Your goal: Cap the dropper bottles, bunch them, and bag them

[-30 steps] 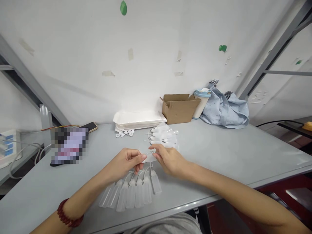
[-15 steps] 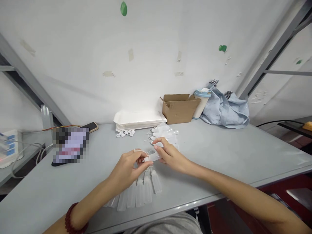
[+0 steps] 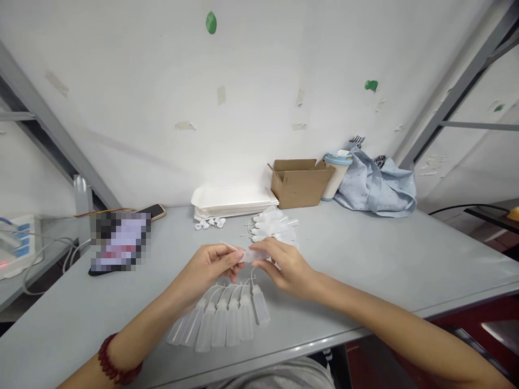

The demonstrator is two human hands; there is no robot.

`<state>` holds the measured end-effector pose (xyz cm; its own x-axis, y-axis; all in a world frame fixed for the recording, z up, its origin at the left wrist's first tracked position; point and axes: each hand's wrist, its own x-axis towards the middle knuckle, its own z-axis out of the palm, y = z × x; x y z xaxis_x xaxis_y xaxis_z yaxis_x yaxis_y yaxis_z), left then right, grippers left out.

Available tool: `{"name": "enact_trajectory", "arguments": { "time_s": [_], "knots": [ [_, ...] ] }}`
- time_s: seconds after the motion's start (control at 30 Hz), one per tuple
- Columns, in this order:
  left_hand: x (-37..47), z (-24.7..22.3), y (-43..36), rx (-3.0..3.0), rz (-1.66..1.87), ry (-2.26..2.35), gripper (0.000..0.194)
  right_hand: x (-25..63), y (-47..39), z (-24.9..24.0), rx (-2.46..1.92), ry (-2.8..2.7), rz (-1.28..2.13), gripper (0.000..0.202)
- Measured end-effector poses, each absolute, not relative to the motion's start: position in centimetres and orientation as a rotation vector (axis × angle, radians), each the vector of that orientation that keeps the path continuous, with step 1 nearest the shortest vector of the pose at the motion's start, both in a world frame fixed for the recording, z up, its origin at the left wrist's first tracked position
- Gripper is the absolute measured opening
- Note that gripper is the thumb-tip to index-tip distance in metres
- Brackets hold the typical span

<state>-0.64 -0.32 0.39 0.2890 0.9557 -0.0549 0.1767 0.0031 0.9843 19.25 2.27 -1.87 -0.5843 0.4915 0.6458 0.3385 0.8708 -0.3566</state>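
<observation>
One small bottle (image 3: 256, 255), apparently, between left hand (image 3: 214, 266) and right hand (image 3: 290, 270), pinched by both; seven others (image 3: 233, 327) nearby.

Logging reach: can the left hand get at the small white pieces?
Probably yes: the white pieces lie beyond the left hand with nothing visibly between, though that hand holds a bottle.

ok so the bottle (image 3: 256, 255) at the right grip (image 3: 290, 268) is looking cloudy white, the bench (image 3: 365, 259) underneath is showing plain grey, and beyond, a pale-blue bag (image 3: 365, 186) is rocking dark specks near a brown box (image 3: 302, 189).
</observation>
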Motion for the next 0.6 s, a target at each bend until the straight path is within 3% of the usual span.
{"name": "enact_trajectory", "arguments": {
  "time_s": [0.2,0.3,0.4,0.5,0.6],
  "knots": [
    [0.1,0.5,-1.3,1.759,1.076,1.181,0.02,19.4,2.6,-1.8,-0.436,-2.253,-0.027,0.028],
    [0.0,0.1,-1.5,2.065,1.271,1.122,0.01,19.4,2.4,-1.8,-0.478,-2.268,0.057,0.032],
    [-0.3,-0.2,-1.5,2.319,1.386,1.016,0.014,19.3,2.2,-1.8,-0.572,-2.321,0.229,0.04],
    [-0.3,0.0,-1.5,2.315,1.33,1.041,0.014,19.2,2.2,-2.0,-0.622,-2.345,0.31,0.042],
    [-0.1,0.5,-1.4,2.119,1.173,1.149,0.013,19.2,2.4,-2.1,-0.592,-2.329,0.186,0.039]
  ]
}}
